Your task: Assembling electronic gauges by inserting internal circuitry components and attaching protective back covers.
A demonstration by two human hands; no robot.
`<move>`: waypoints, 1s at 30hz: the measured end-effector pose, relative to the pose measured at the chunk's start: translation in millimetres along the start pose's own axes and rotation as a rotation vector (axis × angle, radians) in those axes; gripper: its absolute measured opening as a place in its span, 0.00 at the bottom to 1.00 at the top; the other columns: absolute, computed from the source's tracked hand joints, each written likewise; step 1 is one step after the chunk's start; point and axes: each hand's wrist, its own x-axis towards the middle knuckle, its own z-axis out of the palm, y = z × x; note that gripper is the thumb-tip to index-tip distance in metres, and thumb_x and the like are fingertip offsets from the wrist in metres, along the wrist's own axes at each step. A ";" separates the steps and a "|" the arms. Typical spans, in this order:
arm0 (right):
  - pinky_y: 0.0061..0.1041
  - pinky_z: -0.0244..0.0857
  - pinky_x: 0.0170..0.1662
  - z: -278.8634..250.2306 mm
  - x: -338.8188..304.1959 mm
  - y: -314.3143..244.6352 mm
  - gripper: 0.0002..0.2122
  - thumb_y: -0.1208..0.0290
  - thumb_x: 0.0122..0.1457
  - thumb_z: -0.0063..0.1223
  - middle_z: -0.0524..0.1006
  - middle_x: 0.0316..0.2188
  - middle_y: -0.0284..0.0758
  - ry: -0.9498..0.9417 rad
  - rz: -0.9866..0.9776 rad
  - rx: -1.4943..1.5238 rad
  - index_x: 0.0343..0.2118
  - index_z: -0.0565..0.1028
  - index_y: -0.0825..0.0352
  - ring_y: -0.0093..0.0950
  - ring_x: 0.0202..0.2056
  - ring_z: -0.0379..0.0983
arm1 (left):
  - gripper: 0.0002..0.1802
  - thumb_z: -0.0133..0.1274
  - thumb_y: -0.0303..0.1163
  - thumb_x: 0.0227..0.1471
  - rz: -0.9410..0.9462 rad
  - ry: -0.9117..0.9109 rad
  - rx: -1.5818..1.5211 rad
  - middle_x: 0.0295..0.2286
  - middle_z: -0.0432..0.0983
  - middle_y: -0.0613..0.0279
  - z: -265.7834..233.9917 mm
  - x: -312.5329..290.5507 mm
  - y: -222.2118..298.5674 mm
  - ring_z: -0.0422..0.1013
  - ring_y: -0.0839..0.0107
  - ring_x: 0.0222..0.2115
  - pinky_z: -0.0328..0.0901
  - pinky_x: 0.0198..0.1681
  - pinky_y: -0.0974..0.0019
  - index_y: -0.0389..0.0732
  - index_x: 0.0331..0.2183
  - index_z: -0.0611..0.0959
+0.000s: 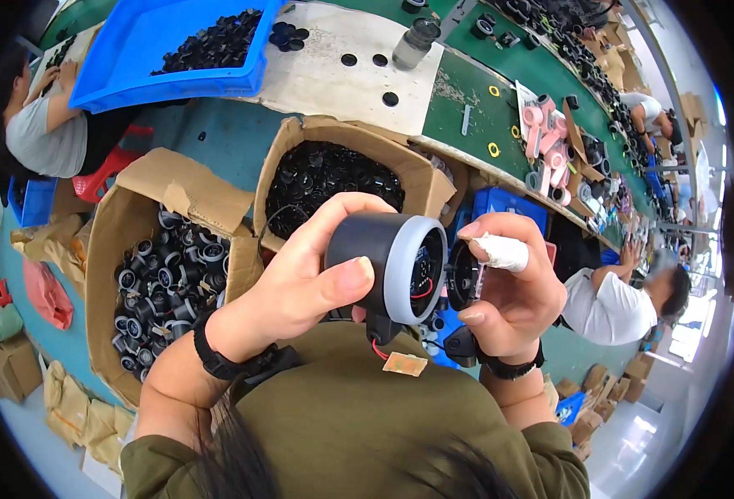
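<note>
My left hand [305,279] is closed around a black cylindrical housing [359,245] with a grey ring [406,270] at its open end. Inside that end, dark parts and a red wire show. Below the housing, red wires lead to a small tan board [404,364] that hangs over my olive top. Between the thumb and fingers of my right hand [517,303] is a round black disc-like part [463,274], held on edge facing the opening. Whether the two parts touch, I cannot tell. White wrapping [502,252] covers one right finger.
Ahead stand a carton of black parts [330,179] and, to its left, a carton of ringed housings [172,287]. On the bench are a blue bin [126,71], a glass jar [417,46] and pink parts [547,141]. Co-workers sit at left [55,133] and right [608,308].
</note>
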 end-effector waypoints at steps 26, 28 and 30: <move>0.26 0.65 0.35 8.5 5.7 -13.6 0.20 0.72 0.38 0.62 0.70 0.33 0.42 -0.147 -0.039 -0.195 0.36 0.70 0.69 0.33 0.33 0.69 | 0.44 0.55 0.58 0.38 0.011 -0.066 0.081 0.36 0.67 0.61 -1.4 -8.0 1.8 0.67 0.79 0.31 0.63 0.24 0.79 0.36 0.47 0.60; 0.26 0.65 0.34 7.5 11.5 -14.5 0.20 0.73 0.37 0.62 0.70 0.33 0.42 -0.194 -0.075 -0.223 0.36 0.70 0.69 0.34 0.32 0.69 | 0.44 0.54 0.59 0.37 0.020 -0.056 0.078 0.36 0.66 0.61 -4.1 -6.7 -2.0 0.67 0.79 0.31 0.63 0.24 0.79 0.36 0.47 0.60; 0.27 0.66 0.34 9.1 14.9 -14.4 0.20 0.74 0.36 0.62 0.70 0.33 0.42 -0.226 -0.096 -0.242 0.36 0.70 0.70 0.35 0.32 0.69 | 0.47 0.53 0.62 0.35 -0.033 -0.060 0.081 0.36 0.67 0.61 -5.0 -8.0 2.3 0.67 0.79 0.32 0.65 0.26 0.79 0.35 0.47 0.60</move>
